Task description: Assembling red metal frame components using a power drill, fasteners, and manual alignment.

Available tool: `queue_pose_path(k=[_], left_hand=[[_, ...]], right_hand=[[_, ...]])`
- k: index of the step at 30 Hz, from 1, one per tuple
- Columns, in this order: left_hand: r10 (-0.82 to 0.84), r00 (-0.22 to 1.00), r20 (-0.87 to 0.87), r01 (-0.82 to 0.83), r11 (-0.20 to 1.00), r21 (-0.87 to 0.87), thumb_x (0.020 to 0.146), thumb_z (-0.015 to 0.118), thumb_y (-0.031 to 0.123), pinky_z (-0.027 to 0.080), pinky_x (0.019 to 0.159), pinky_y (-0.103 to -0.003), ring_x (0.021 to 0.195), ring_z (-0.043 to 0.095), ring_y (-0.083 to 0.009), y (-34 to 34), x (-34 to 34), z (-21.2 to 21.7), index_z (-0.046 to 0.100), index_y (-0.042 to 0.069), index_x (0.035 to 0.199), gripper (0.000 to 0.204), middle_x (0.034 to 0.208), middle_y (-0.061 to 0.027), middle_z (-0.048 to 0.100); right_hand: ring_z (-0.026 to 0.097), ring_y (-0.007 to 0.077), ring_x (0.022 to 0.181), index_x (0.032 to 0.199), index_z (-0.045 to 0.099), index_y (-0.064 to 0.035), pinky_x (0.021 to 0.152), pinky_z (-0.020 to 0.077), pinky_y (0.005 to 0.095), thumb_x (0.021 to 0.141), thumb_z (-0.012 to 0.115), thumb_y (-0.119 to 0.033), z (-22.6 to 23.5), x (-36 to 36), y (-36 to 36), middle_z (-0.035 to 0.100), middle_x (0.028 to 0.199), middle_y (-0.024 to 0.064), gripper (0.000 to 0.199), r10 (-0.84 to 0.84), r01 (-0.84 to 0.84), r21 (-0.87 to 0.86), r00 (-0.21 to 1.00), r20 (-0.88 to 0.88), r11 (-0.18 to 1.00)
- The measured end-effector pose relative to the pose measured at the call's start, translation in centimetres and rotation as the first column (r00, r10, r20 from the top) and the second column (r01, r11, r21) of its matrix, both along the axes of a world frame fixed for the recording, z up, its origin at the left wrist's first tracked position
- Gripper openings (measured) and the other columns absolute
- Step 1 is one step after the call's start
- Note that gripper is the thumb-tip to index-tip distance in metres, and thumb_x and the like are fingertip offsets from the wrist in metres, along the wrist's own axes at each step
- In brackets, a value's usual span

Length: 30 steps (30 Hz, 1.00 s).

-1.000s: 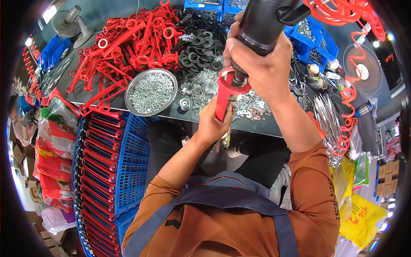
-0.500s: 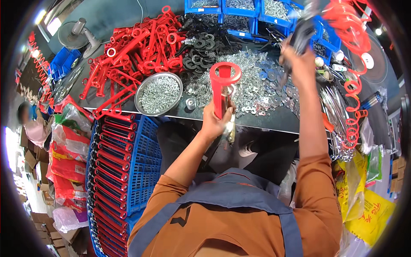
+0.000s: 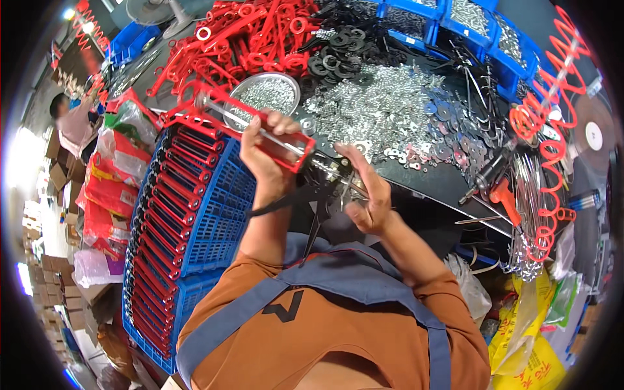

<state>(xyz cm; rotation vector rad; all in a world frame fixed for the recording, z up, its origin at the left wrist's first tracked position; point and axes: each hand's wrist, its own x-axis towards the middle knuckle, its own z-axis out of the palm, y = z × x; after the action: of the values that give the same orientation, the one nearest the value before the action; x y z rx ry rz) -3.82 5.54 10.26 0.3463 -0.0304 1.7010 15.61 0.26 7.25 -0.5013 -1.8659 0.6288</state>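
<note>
My left hand (image 3: 268, 156) is closed around the red frame of a caulking gun (image 3: 300, 158), tilted over the front edge of the workbench. A shiny metal rod (image 3: 286, 144) runs lengthwise through the frame. My right hand (image 3: 372, 194) is at the gun's near end, fingers stretched out and thumb apart beside the rod's metal fittings, which are blurred. Whether the palm touches them I cannot tell. A dark handle part (image 3: 283, 203) hangs below, smeared by motion. The black and silver power driver (image 3: 492, 170) lies at the right edge of the bench, out of my hands.
Red gun frames (image 3: 250, 39) heap up at the back left, beside black parts (image 3: 338, 55). A bowl (image 3: 298, 97) of small metal pieces and a pile of loose hardware (image 3: 377, 101) cover the bench. Blue crates (image 3: 218, 195) of assembled guns stand left. Red coiled hose (image 3: 552, 149) hangs right.
My right hand has let go of the power driver and come down to the gun's end. My left hand has moved left and tipped the gun from upright to slanting. The view has shifted.
</note>
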Motion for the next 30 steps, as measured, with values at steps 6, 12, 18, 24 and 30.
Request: queue_pose_path(k=[6,12,18,24,30], left_hand=[[0.143,0.943,-0.300,-0.119,0.988,0.096,0.092,0.050,0.027,0.041,0.067,-0.034,0.068,0.047,-0.0159,-2.6,-2.3,-1.3,0.051,0.005,0.107,0.026,0.079,-0.0048,0.048],[0.149,0.473,-0.868,0.097,0.971,0.219,0.076,0.075,0.025,0.042,0.074,-0.030,0.082,0.048,-0.0152,-4.9,-17.7,-2.1,0.042,0.004,0.121,0.060,0.091,-0.0051,0.048],[0.247,-0.920,-0.306,0.192,0.961,0.199,0.062,0.064,-0.005,0.030,0.108,-0.051,0.108,0.050,-0.0333,-4.9,-31.8,-4.0,0.053,0.003,0.107,0.047,0.101,-0.0115,0.054],[0.167,-0.986,-0.019,0.119,0.774,0.622,0.081,0.049,0.005,0.027,0.112,-0.049,0.127,0.041,-0.0333,8.2,-45.5,-14.1,0.056,0.008,0.113,0.033,0.120,-0.0081,0.054],[-0.253,-0.965,-0.068,-0.259,0.880,0.398,0.087,0.044,0.007,0.034,0.109,-0.040,0.129,0.040,-0.0378,13.3,-50.3,-22.8,0.050,0.010,0.125,0.038,0.134,-0.0151,0.048]], right_hand=[[0.061,0.0217,0.099,0.125,0.045,0.0014,0.087,0.0521,0.0369,0.097,0.049,-0.019,-1.2,-7.7,-2.6,0.058,0.112,0.0138,0.035,-0.247,-0.747,-0.643,0.600,-0.761,0.169],[0.060,0.0229,0.104,0.113,0.054,0.0059,0.092,0.0492,0.0348,0.089,0.058,-0.006,-3.8,-4.7,-2.8,0.060,0.110,0.0138,0.027,0.114,-0.261,-0.867,0.965,-0.234,0.424],[0.065,0.0190,0.091,0.102,0.059,0.0054,0.083,0.0528,0.0306,0.089,0.058,-0.004,-6.1,-4.1,-4.1,0.066,0.100,0.0155,0.017,0.002,-0.117,-0.962,0.993,-0.121,0.248],[0.064,0.0154,0.088,0.103,0.059,0.0039,0.081,0.0520,0.0276,0.091,0.057,-0.005,-6.5,-9.5,-3.3,0.066,0.099,0.0121,0.015,0.033,-0.098,-0.980,0.995,-0.093,0.172],[0.063,0.0141,0.088,0.105,0.058,0.0033,0.079,0.0516,0.0275,0.091,0.055,-0.005,-7.3,-9.5,-1.9,0.065,0.101,0.0104,0.016,0.095,-0.004,-0.985,0.995,0.013,0.172]])
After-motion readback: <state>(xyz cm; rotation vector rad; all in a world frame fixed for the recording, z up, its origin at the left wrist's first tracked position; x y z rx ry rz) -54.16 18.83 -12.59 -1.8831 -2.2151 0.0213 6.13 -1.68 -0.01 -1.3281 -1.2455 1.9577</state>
